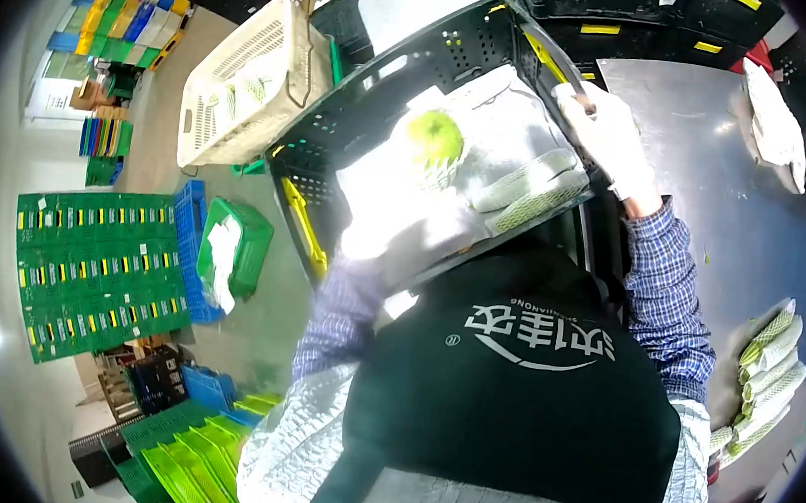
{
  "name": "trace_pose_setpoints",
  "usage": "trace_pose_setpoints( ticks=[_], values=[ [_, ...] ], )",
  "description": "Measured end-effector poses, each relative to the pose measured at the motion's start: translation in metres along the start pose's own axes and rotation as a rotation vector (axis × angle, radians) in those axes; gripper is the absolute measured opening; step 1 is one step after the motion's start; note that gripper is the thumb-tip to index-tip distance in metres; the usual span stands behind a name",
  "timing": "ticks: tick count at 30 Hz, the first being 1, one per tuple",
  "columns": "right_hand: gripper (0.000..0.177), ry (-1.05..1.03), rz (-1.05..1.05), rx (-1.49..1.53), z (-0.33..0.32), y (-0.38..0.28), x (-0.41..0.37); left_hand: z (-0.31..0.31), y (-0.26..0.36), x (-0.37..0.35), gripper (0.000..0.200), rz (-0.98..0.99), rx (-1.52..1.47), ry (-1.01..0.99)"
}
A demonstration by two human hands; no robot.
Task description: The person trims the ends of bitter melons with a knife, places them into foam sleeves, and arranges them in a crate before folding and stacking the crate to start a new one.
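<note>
A black crate point(449, 50) with yellow clips stands tilted in front of my body. My gloved right hand point(609, 140) is wrapped round its right rim. Inside the crate lie a green round fruit point(434, 139) in a white foam net and several net-wrapped pale items point(537, 194), over a white liner point(497, 106). My left hand point(395, 236) is at the crate's near left side, washed out by glare, so its fingers cannot be made out.
A cream basket point(301, 51) with wrapped items stands to the left, above a green bin point(254, 253). On the right is a metal table point(693, 114) with several net-wrapped items point(770, 379) and a white cloth point(773, 131). Green crates point(99, 273) are stacked far left.
</note>
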State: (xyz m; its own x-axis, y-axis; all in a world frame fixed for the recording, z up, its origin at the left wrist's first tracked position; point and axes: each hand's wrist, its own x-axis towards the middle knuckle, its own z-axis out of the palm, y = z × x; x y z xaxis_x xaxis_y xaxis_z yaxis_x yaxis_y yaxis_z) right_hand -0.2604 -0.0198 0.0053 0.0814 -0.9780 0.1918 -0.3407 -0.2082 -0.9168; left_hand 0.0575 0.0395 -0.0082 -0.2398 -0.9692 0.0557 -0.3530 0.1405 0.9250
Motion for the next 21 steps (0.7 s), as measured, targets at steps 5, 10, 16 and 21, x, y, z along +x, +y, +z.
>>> trace_pose_setpoints(
  ticks=[5,10,16,21],
  values=[
    [0.028,-0.374,0.339,0.612,0.046,-0.044,0.000,0.023,0.054,0.028,0.051,0.226,0.102,0.202],
    [0.039,-0.436,0.207,0.884,0.051,-0.054,-0.013,0.016,0.028,0.067,0.037,0.147,-0.665,0.169],
    [0.049,-0.476,0.354,1.245,0.057,-0.046,-0.028,0.006,0.046,0.070,0.058,0.518,0.556,0.365],
    [0.061,-0.269,0.000,0.424,0.068,-0.055,-0.030,-0.007,0.047,0.053,0.087,0.055,-0.243,0.276]
  ],
)
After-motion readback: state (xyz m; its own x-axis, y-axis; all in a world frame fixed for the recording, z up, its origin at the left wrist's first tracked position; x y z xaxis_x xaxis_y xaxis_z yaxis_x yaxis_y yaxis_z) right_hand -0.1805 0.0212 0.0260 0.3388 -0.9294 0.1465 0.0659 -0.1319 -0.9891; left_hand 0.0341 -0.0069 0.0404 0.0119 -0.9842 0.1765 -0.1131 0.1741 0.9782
